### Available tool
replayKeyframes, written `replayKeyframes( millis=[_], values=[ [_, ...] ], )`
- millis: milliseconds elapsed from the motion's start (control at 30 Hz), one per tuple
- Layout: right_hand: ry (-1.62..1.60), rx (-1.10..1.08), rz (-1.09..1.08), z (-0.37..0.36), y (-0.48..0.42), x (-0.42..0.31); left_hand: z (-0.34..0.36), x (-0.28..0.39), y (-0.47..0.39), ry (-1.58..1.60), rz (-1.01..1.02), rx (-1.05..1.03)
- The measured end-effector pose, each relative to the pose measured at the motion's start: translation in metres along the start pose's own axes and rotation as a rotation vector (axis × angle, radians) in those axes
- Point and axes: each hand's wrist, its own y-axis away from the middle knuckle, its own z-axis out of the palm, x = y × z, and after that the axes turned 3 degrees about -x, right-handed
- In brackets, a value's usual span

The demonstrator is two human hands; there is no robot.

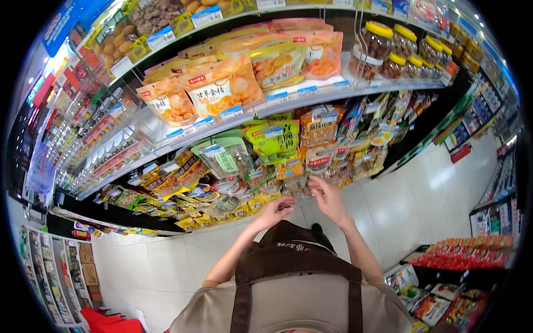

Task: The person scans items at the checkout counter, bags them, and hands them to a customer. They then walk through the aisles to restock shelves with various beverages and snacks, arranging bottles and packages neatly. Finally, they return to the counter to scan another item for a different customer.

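Note:
My left hand [272,213] is in front of the lowest hanging snack packets, its fingers loosely curved and nothing held. To its right, my right hand [329,200] is raised with thumb and fingers apart, also holding nothing. Closest to the right hand are a small clear snack packet [296,186] and a pale pouch with a red label [320,158]; contact cannot be made out. Above them hang a bright green pouch [272,141] and a pale green pouch [225,156]. Orange dried-fruit pouches [225,89] stand upright on the shelf over these.
Jars with yellow lids [377,35] stand at the shelf's right end. Small clear containers [120,154] fill the left end. The shelf's front edge [291,102] juts above the hanging packets. Behind me at right is a display of red packets [462,256]; tiled floor [166,266] lies below.

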Motion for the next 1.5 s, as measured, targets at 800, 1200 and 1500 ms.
replayKeyframes(
  millis=[800,1200,1500],
  values=[
    [-0.008,0.345,-0.569,-0.101,-0.264,-0.13,-0.069,0.194,-0.006,-0.431,0.481,0.739],
    [-0.251,0.305,-0.61,-0.096,-0.289,-0.112,-0.083,0.208,-0.015,-0.432,0.476,0.731],
    [-0.482,0.604,-0.708,-0.119,-0.263,-0.139,-0.094,0.228,-0.031,-0.41,0.556,0.677]
  ],
)
